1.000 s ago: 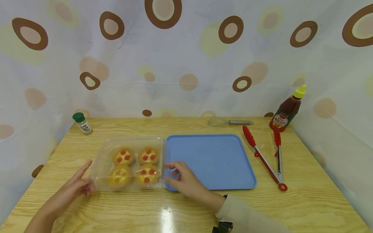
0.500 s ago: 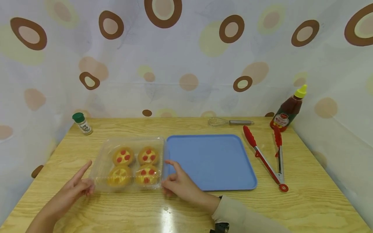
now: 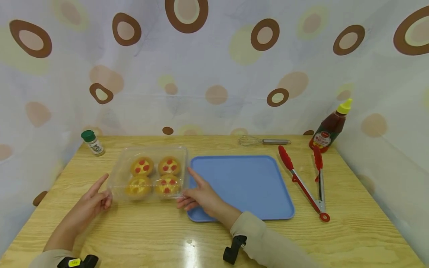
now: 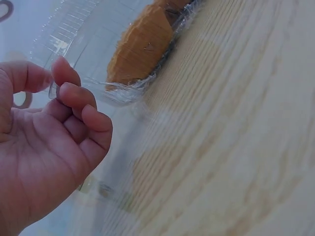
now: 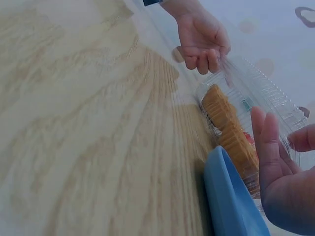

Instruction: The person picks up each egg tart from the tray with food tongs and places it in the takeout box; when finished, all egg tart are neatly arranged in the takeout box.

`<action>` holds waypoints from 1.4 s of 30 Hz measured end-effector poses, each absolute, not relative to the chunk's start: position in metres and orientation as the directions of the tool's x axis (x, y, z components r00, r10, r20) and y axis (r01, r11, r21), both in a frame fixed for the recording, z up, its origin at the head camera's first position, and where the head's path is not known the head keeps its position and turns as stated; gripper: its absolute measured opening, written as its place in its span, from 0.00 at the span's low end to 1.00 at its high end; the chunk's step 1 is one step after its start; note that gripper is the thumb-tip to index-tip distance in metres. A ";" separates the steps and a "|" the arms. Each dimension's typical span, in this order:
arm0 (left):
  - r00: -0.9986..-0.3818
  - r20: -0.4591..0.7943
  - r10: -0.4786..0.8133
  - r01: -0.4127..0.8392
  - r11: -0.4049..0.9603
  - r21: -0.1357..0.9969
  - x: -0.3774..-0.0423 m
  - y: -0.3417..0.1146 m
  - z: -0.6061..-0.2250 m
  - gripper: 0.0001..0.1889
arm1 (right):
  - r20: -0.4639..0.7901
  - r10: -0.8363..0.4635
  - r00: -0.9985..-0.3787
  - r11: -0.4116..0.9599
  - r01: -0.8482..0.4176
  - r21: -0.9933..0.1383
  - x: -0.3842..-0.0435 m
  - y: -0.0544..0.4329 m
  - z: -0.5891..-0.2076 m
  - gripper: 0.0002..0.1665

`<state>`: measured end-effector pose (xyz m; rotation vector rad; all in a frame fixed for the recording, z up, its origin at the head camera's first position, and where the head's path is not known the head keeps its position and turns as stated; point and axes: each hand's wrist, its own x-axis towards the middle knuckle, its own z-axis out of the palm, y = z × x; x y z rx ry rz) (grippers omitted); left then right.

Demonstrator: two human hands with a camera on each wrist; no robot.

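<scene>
A clear plastic food container (image 3: 118, 169) holds several round tarts (image 3: 169, 166) with yellow tops, most dotted with red pieces. My left hand (image 3: 88, 208) pinches the container's near left corner between thumb and fingers, its index finger stretched along the side. In the left wrist view, thumb and fingertips meet at a clear rim tab (image 4: 53, 90). At the near right corner my right hand (image 3: 204, 195) grips the rim with the thumb on top, fingers beneath and the index finger extended along the side. The container's right edge stands beside a blue tray (image 3: 241, 186).
Red-tipped tongs (image 3: 305, 188) lie spread right of the tray. A whisk (image 3: 264, 141) lies behind it, and a sauce bottle (image 3: 328, 130) stands at the back right. A green-capped shaker (image 3: 93, 143) stands at the back left. A patterned curtain (image 3: 214, 67) closes off the back.
The right hand has closed on the container's near right corner. Both hands and the container have shifted away from the person, towards the back of the table.
</scene>
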<state>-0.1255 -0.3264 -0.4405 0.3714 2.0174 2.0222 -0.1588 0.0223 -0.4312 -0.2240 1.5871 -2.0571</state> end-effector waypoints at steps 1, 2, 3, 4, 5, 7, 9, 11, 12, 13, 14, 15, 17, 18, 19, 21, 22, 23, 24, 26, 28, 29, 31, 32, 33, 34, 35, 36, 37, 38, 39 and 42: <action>-0.928 0.009 0.371 0.001 -0.023 1.000 -0.125 -0.327 -0.441 0.35 | -0.190 -0.499 -0.845 -0.180 0.315 -0.932 -0.159 0.022 -0.432 0.49; -0.922 0.027 0.385 0.010 -0.045 0.999 -0.125 -0.328 -0.441 0.35 | -0.196 -0.496 -0.846 -0.186 0.324 -0.928 -0.158 0.021 -0.432 0.49; -0.914 0.051 0.402 0.027 -0.066 0.997 -0.126 -0.328 -0.441 0.35 | -0.201 -0.491 -0.848 -0.194 0.331 -0.923 -0.158 0.020 -0.433 0.49; -0.907 0.075 0.414 0.043 -0.086 0.995 -0.126 -0.328 -0.441 0.36 | -0.205 -0.484 -0.850 -0.204 0.338 -0.919 -0.158 0.020 -0.433 0.49; -0.900 0.097 0.424 0.057 -0.105 0.993 -0.127 -0.328 -0.441 0.36 | -0.203 -0.477 -0.855 -0.214 0.336 -0.917 -0.158 0.020 -0.433 0.50; -0.887 0.135 0.442 0.081 -0.139 0.987 -0.128 -0.327 -0.441 0.37 | -0.188 -0.462 -0.867 -0.231 0.323 -0.918 -0.158 0.019 -0.434 0.50; -0.876 0.161 0.456 0.095 -0.164 0.982 -0.129 -0.327 -0.441 0.38 | -0.182 -0.452 -0.873 -0.243 0.317 -0.917 -0.159 0.018 -0.435 0.50; -0.870 0.165 0.465 0.087 -0.184 0.979 -0.129 -0.327 -0.441 0.39 | -0.183 -0.448 -0.875 -0.245 0.317 -0.916 -0.159 0.017 -0.436 0.50; -0.869 0.161 0.467 0.081 -0.186 0.979 -0.129 -0.327 -0.442 0.39 | -0.185 -0.446 -0.876 -0.243 0.318 -0.917 -0.159 0.016 -0.437 0.50; -0.870 0.158 0.468 0.075 -0.190 0.979 -0.129 -0.327 -0.442 0.39 | -0.190 -0.444 -0.876 -0.242 0.321 -0.916 -0.159 0.016 -0.437 0.50; -0.873 0.150 0.464 0.069 -0.186 0.980 -0.129 -0.328 -0.442 0.40 | -0.192 -0.442 -0.876 -0.239 0.321 -0.916 -0.159 0.016 -0.438 0.50; -0.875 0.144 0.463 0.064 -0.184 0.981 -0.130 -0.328 -0.442 0.40 | -0.195 -0.440 -0.876 -0.236 0.323 -0.917 -0.159 0.016 -0.438 0.50; -0.882 0.125 0.455 0.054 -0.166 0.985 -0.129 -0.328 -0.442 0.39 | -0.194 -0.441 -0.877 -0.232 0.320 -0.919 -0.159 0.016 -0.438 0.49; -0.884 0.117 0.452 0.051 -0.156 0.986 -0.128 -0.328 -0.442 0.39 | -0.190 -0.443 -0.876 -0.231 0.316 -0.920 -0.159 0.016 -0.438 0.49; -0.888 0.107 0.447 0.045 -0.146 0.988 -0.128 -0.328 -0.443 0.39 | -0.186 -0.448 -0.874 -0.229 0.314 -0.921 -0.159 0.017 -0.438 0.49; -0.893 0.087 0.441 0.038 -0.120 0.992 -0.126 -0.327 -0.443 0.37 | -0.179 -0.464 -0.868 -0.224 0.311 -0.924 -0.159 0.019 -0.438 0.50; -0.897 0.072 0.436 0.028 -0.106 0.994 -0.125 -0.327 -0.443 0.36 | -0.171 -0.472 -0.865 -0.222 0.304 -0.927 -0.159 0.020 -0.438 0.50; -0.898 0.061 0.435 0.019 -0.101 0.995 -0.125 -0.327 -0.442 0.36 | -0.162 -0.479 -0.863 -0.219 0.296 -0.930 -0.159 0.021 -0.438 0.50; -0.900 0.048 0.433 0.007 -0.096 0.995 -0.124 -0.327 -0.442 0.35 | -0.154 -0.486 -0.860 -0.213 0.288 -0.934 -0.160 0.022 -0.438 0.50; -0.898 0.025 0.439 -0.018 -0.094 0.995 -0.124 -0.330 -0.442 0.34 | -0.143 -0.498 -0.855 -0.189 0.268 -0.945 -0.161 0.026 -0.438 0.50; -0.891 0.003 0.454 -0.047 -0.099 0.994 -0.122 -0.334 -0.442 0.33 | -0.137 -0.507 -0.851 -0.149 0.243 -0.959 -0.163 0.030 -0.438 0.51; -0.887 -0.001 0.461 -0.050 -0.095 0.994 -0.121 -0.336 -0.442 0.33 | -0.137 -0.510 -0.849 -0.127 0.232 -0.964 -0.163 0.033 -0.438 0.51; -0.881 -0.017 0.472 -0.059 -0.073 0.996 -0.118 -0.341 -0.442 0.32 | -0.148 -0.514 -0.845 -0.072 0.215 -0.974 -0.164 0.040 -0.437 0.52; -0.882 -0.027 0.471 -0.058 -0.053 0.997 -0.116 -0.344 -0.442 0.32 | -0.156 -0.515 -0.843 -0.047 0.210 -0.977 -0.164 0.045 -0.436 0.52; -0.888 -0.048 0.458 -0.062 -0.015 0.998 -0.113 -0.346 -0.441 0.31 | -0.165 -0.516 -0.841 -0.021 0.206 -0.978 -0.164 0.050 -0.435 0.53; -0.898 -0.072 0.434 -0.063 0.035 0.997 -0.111 -0.348 -0.440 0.31 | -0.173 -0.514 -0.840 0.000 0.201 -0.980 -0.164 0.057 -0.434 0.53; -0.913 -0.106 0.395 -0.069 0.106 0.992 -0.109 -0.350 -0.438 0.31 | -0.181 -0.513 -0.839 0.019 0.200 -0.980 -0.164 0.064 -0.433 0.53; -0.927 -0.149 0.344 -0.087 0.189 0.978 -0.107 -0.351 -0.435 0.32 | -0.186 -0.510 -0.840 0.035 0.196 -0.980 -0.164 0.072 -0.432 0.53; -0.939 -0.190 0.288 -0.109 0.274 0.956 -0.105 -0.352 -0.432 0.33 | -0.188 -0.508 -0.841 0.046 0.191 -0.980 -0.164 0.081 -0.430 0.53; -0.945 -0.235 0.228 -0.140 0.365 0.920 -0.104 -0.352 -0.429 0.34 | -0.185 -0.502 -0.845 0.051 0.185 -0.981 -0.163 0.091 -0.428 0.53; -0.949 -0.268 0.168 -0.163 0.467 0.869 -0.103 -0.353 -0.425 0.36 | -0.178 -0.496 -0.850 0.060 0.171 -0.983 -0.162 0.102 -0.426 0.53; -0.955 -0.295 0.017 -0.196 0.713 0.673 -0.101 -0.352 -0.413 0.41 | -0.158 -0.457 -0.876 0.092 0.131 -0.987 -0.160 0.135 -0.421 0.52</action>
